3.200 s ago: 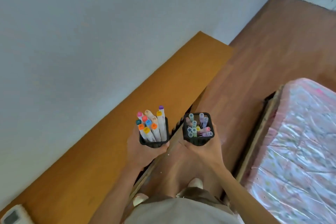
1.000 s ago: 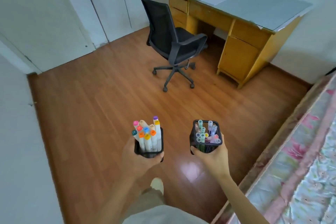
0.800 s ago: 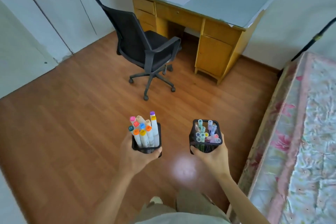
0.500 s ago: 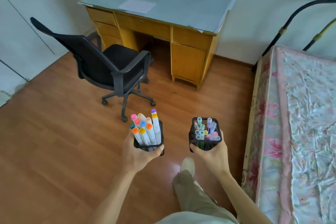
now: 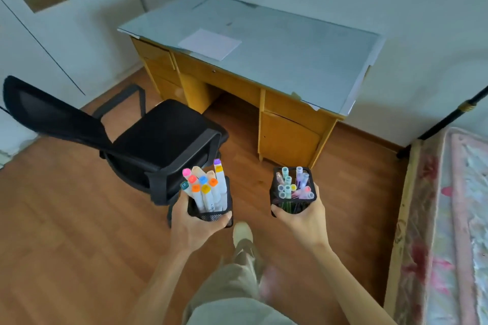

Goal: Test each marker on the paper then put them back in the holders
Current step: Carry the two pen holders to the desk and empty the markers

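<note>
Carrying both loads level matters most now: the left hand grips a mesh holder of bright-capped markers, the right hand grips a second holder of pastel pens. Ahead of both grips, well apart, paper lies on the desk. Cap labels are too small to read.
</note>
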